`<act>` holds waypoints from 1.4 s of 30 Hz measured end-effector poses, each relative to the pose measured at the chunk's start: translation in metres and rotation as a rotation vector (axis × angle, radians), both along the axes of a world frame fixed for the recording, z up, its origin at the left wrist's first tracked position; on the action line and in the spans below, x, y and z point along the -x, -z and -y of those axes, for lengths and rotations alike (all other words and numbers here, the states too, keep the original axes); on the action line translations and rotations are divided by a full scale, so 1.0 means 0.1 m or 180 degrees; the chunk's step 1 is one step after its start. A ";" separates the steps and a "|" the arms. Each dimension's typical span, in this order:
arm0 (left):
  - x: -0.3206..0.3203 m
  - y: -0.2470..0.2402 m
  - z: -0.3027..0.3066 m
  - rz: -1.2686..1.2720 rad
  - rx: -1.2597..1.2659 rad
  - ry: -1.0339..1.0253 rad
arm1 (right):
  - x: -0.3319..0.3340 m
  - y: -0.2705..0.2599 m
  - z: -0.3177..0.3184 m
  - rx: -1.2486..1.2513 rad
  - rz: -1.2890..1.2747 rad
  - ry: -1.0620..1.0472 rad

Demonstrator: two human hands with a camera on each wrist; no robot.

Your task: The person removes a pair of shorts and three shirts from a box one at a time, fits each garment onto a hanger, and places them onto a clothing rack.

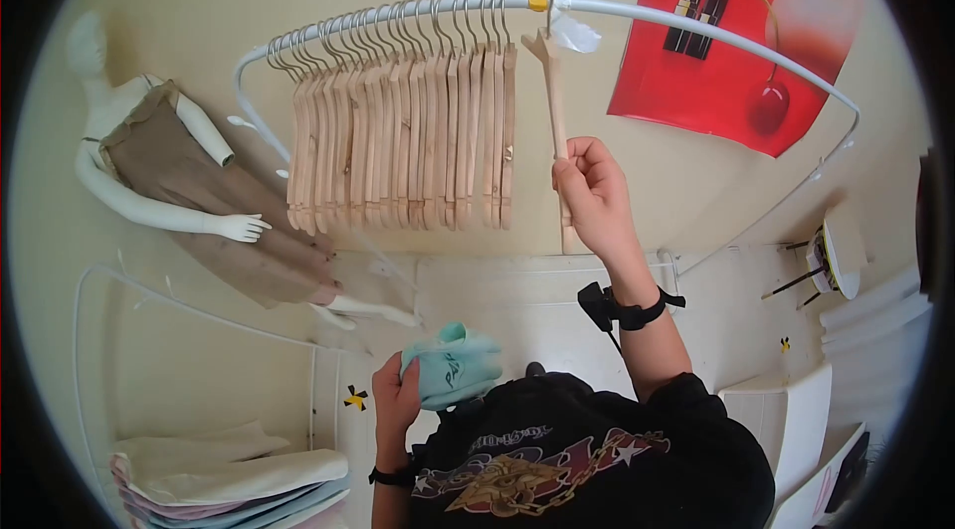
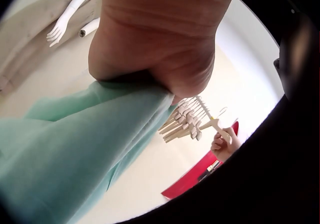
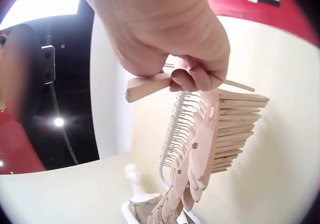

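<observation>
My right hand (image 1: 595,196) pinches a wooden hanger (image 1: 555,96) whose metal hook is at the white rail (image 1: 637,10), just right of the yellow tape. In the right wrist view the fingers of my right hand (image 3: 175,58) curl round the bar of that hanger (image 3: 147,87). Lower down, my left hand (image 1: 396,395) grips a folded mint green cloth (image 1: 460,367) with dark print. The cloth (image 2: 85,139) hangs from my left hand (image 2: 155,43) in the left wrist view, where the fingertips are hidden. A row of wooden hangers (image 1: 398,141) hangs left of my right hand.
A mannequin (image 1: 149,196) in a brown dress stands at the left. Folded clothes (image 1: 229,479) lie over a lower rail at bottom left. A red poster (image 1: 637,82) is on the wall behind the rail. At the right are a round stool (image 1: 844,253) and a white chair (image 1: 801,420).
</observation>
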State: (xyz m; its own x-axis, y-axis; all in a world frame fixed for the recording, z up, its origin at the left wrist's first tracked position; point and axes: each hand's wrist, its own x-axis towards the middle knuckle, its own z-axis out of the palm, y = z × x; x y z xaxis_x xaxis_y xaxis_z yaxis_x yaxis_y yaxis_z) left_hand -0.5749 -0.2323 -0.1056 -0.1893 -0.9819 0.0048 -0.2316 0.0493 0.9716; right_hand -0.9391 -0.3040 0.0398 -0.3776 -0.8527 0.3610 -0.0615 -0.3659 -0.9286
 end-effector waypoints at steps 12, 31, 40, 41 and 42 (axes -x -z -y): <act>-0.08 -0.36 0.11 -0.0053 0.0027 0.0232 | 0.02 1.15 -1.49 0.0067 0.0159 0.0327; -0.07 -1.15 0.12 0.1060 0.0524 0.1857 | 0.87 1.25 -2.15 0.0922 0.3149 0.0628; 0.34 -1.21 0.00 0.0766 0.0416 0.2267 | -0.02 1.14 -1.20 0.0809 0.3269 -0.1004; 0.38 -1.22 -0.02 0.0734 0.0353 0.2277 | -0.11 1.16 -1.11 0.0811 0.3257 -0.1020; 0.39 -1.23 -0.04 0.0703 0.0289 0.2284 | -0.20 1.21 -1.04 0.0830 0.3337 -0.1222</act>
State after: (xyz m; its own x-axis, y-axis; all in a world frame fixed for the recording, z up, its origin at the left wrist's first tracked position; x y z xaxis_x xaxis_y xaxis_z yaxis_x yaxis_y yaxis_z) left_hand -0.6141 -0.2287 0.0169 -0.7879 -0.6150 -0.0325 -0.3012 0.3389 0.8913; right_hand -0.9186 -0.1995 -0.0809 -0.3280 -0.9221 0.2051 0.8551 -0.3821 -0.3504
